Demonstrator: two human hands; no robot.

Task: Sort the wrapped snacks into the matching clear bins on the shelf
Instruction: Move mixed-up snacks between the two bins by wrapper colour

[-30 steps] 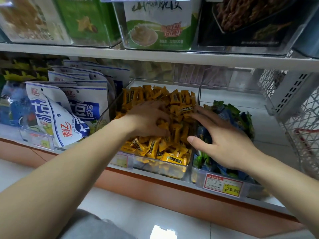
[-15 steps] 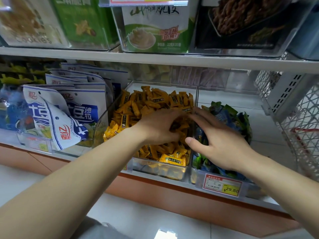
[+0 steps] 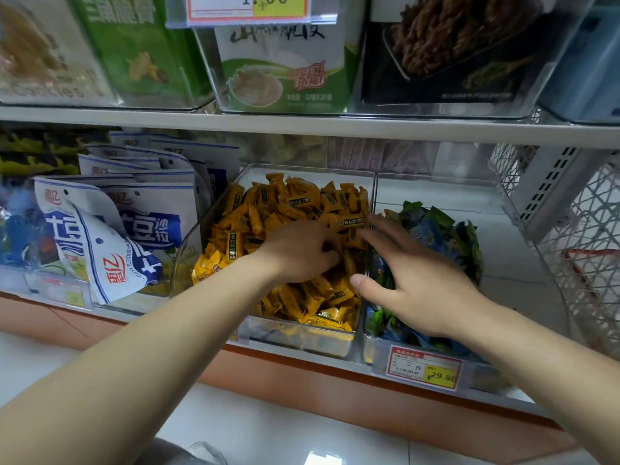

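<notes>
On the upper shelf stand a green snack box printed with white characters point(image 3: 134, 48), a white-and-green box picturing a bowl of pale food point(image 3: 285, 72) and a black package showing brown twisted sticks point(image 3: 449, 52), with a red-bordered white-and-yellow price tag point(image 3: 248, 6) clipped above them. Lower left, white-and-blue foil pouches with large blue characters point(image 3: 124, 229) lean together, the front one slumped forward. At the far right is a white wire mesh basket point(image 3: 583, 243), and below the shelves runs a white tiled floor point(image 3: 302, 427).
</notes>
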